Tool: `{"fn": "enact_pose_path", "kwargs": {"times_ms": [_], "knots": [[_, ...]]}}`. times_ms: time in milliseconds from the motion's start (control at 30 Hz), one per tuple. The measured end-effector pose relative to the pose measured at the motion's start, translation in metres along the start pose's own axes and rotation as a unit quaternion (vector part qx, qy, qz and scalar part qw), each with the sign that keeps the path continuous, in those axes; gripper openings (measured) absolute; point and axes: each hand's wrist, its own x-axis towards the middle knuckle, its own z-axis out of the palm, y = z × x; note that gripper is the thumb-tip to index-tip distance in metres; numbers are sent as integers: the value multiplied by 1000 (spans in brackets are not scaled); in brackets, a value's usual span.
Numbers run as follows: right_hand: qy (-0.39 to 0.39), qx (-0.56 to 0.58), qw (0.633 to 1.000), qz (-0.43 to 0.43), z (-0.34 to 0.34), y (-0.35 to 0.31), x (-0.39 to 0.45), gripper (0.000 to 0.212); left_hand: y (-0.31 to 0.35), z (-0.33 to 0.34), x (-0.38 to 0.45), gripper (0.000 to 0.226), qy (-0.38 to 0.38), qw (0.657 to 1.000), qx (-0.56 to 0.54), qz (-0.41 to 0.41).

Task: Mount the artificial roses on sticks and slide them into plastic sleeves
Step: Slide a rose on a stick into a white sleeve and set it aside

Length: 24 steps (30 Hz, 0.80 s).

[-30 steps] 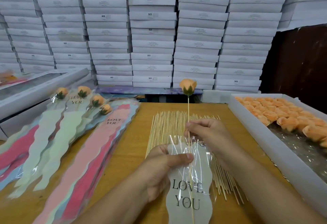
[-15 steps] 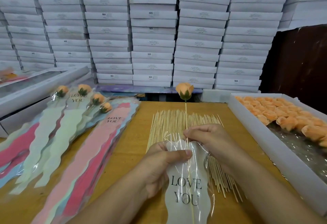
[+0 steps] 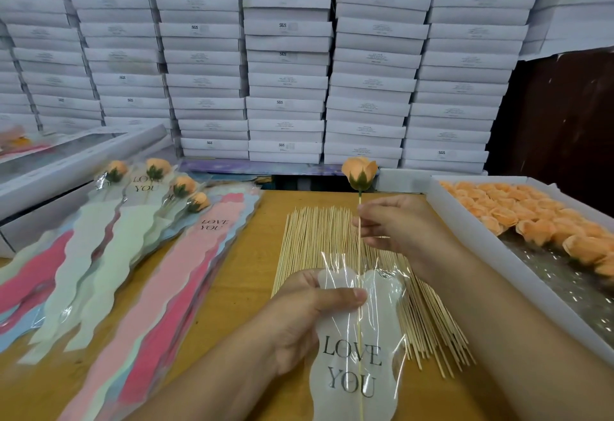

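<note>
Over the desk (image 3: 232, 274), your right hand (image 3: 398, 224) pinches the stick (image 3: 359, 254) and your left hand (image 3: 309, 314) grips the sleeve (image 3: 357, 354); next, slide the rose (image 3: 359, 171) down inside.

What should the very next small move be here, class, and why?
Probably keep pushing the stick down with the right hand, since the rose sits above the sleeve, whose mouth the left hand pinches.
</note>
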Motion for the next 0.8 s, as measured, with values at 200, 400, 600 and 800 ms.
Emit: {"fn": "enact_pose_path", "kwargs": {"times_ms": [200,400,600,800], "knots": [[-40,-31,999,9,-3,13,-9,6,1,1,-1,25,14,1000,-3,8],[-68,-58,996,23,-3,26,-21,11,5,3,-4,49,40,999,-1,1],[-52,-32,997,36,-4,25,-18,17,4,4,-3,53,41,999,16,-13],[-45,21,998,48,-4,25,-10,19,0,1,-1,29,45,998,27,-27]]}}
